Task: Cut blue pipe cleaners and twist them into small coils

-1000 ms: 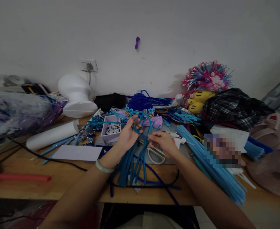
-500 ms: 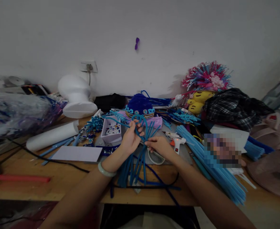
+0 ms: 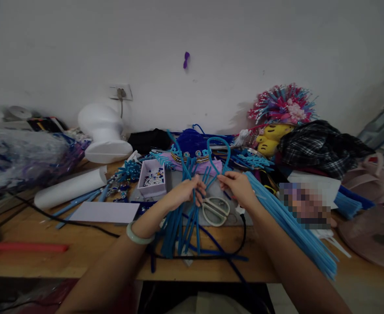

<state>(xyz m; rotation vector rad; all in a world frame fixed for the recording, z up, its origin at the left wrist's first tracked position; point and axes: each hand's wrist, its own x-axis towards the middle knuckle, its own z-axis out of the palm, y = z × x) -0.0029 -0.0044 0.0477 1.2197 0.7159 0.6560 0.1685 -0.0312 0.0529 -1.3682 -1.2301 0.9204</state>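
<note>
My left hand [image 3: 185, 192] is closed around blue pipe cleaners, whose ends stick up above the fingers. More blue pipe cleaners [image 3: 172, 235] fan out below it toward the table's front edge. To its right, my right hand [image 3: 239, 188] pinches a teal pipe cleaner [image 3: 229, 152] bent into a tall loop. Between and just below the hands lie scissors [image 3: 216, 212] with pale handles. Behind the hands sits a dark blue headpiece [image 3: 192, 140] with a beaded band and small blue flowers. A white box [image 3: 152, 188] of beads stands left of my left hand.
At right lies a large bundle of light blue pipe cleaners [image 3: 286, 222]. A white foam head [image 3: 102, 131] stands at the back left, near a white roll [image 3: 69, 187] and a flat white card [image 3: 105, 212]. A black cable [image 3: 77, 224] crosses the table [image 3: 96, 257].
My hands have moved apart. The right hand has gone right and up with the pipe cleaner loop, covering the glue gun; the left hand has dropped slightly. The scissors show more fully.
</note>
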